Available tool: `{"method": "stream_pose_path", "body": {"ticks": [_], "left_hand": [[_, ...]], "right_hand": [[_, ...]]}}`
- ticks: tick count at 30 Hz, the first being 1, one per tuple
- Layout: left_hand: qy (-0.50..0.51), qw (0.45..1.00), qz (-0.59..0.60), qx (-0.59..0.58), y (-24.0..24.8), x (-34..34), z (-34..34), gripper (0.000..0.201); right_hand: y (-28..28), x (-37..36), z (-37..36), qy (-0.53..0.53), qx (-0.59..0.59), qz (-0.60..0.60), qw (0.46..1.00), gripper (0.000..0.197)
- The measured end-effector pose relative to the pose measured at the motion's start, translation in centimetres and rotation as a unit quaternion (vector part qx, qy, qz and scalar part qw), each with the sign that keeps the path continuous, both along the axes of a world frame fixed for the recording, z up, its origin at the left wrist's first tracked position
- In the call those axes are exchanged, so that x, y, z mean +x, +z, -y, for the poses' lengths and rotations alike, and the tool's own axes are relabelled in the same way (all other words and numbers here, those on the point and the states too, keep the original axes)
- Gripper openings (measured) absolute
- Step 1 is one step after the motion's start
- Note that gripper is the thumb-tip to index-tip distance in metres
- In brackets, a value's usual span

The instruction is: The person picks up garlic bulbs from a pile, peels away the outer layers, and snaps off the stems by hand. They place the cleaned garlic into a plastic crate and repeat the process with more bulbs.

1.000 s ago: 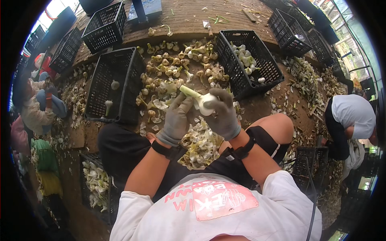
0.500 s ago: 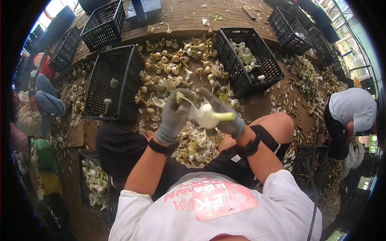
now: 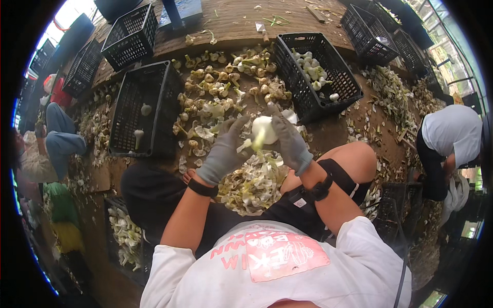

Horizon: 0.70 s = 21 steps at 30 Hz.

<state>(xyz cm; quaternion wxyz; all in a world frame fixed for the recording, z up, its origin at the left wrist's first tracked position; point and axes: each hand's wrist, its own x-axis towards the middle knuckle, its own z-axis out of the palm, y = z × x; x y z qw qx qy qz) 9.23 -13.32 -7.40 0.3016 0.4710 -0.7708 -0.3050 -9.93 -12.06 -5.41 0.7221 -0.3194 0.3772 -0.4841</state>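
Observation:
A white garlic bulb point(image 3: 263, 130) is held up between my two grey-gloved hands, its pale green stem pointing toward me and blurred. My right hand point(image 3: 290, 142) grips the bulb's right side, fingers curled over it. On the left side, my left hand point(image 3: 224, 150) has its fingers closed in against the bulb, with a pale scrap of skin by the thumb. A white flap, perhaps loose skin, shows beyond my right fingers. Below the hands, between my legs, lies a heap of garlic peelings point(image 3: 251, 187). Unpeeled garlic bulbs point(image 3: 218, 84) cover the ground ahead.
A black crate point(image 3: 328, 97) at the right holds white bulbs; another black crate point(image 3: 138, 110) at the left holds two. Trimmed garlic fills a crate point(image 3: 123, 233) by my left hip. A small blade tool point(image 3: 262, 31) lies on the wooden boards. Other people sit at both sides.
The bulb has turned, its stem swinging from the right to point toward me. My left hand has come down slightly, and the strip of skin stretched between the hands no longer shows.

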Motion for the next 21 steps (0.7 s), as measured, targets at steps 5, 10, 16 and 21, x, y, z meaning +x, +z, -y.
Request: {"method": "stream_pose_path", "body": {"ticks": [5,10,16,21], "left_hand": [[-0.082,0.985,-0.126,-0.088,3.6,-1.0,-0.7,0.032],[0.017,0.936,-0.351,0.024,2.9,-1.2,-0.8,0.022],[0.026,0.747,-0.617,0.247,1.7,1.1,-0.1,0.025],[0.068,0.806,-0.541,0.231,1.2,0.8,-0.3,0.026]], "right_hand": [[-3.2,-0.4,0.4,-0.069,-0.064,-0.219,0.971,0.053],[0.6,0.2,-0.2,-0.072,0.034,-0.007,0.997,0.052],[0.5,-2.9,0.8,-0.006,0.042,0.154,0.987,0.043],[2.5,-1.1,0.3,0.032,0.118,0.075,0.99,0.034]]}}
